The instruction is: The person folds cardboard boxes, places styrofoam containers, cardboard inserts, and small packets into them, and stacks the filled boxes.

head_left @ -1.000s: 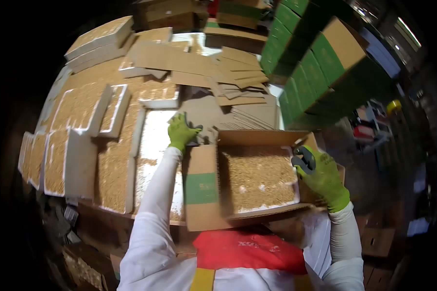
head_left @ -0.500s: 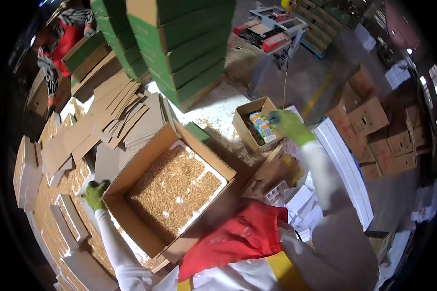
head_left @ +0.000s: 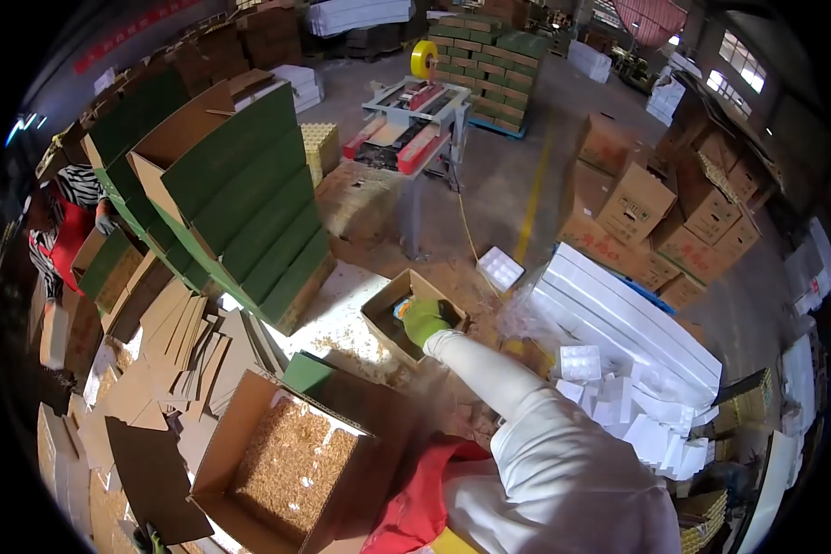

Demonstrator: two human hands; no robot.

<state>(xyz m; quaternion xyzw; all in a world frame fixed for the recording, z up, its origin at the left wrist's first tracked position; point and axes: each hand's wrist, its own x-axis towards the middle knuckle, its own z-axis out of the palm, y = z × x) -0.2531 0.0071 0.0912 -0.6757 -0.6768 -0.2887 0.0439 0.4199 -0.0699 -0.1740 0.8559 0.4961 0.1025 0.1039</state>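
My right hand (head_left: 427, 320), in a green glove, reaches into a small cardboard box (head_left: 392, 342). A bit of a blue and white packet (head_left: 403, 307) shows beside it, and the fingertips are hidden inside the box. At the bottom left, only part of my left hand (head_left: 150, 538) shows, close to a brown cardboard sheet (head_left: 152, 480); its fingers are mostly out of sight. An open carton (head_left: 222, 480) stands in front of me, holding a white-edged tray filled with tan shavings (head_left: 291, 466).
Green cartons (head_left: 249, 198) are stacked behind. Loose cardboard pieces (head_left: 180, 346) lie at the left, near a co-worker (head_left: 69, 235) in a red apron. White foam pieces (head_left: 632, 406) lie at the right. A taping machine (head_left: 411, 125) stands further back.
The view has swung right. My right hand has gone from the open carton's edge down into the small box. My left hand has slipped to the bottom left edge, and a cardboard sheet now shows there.
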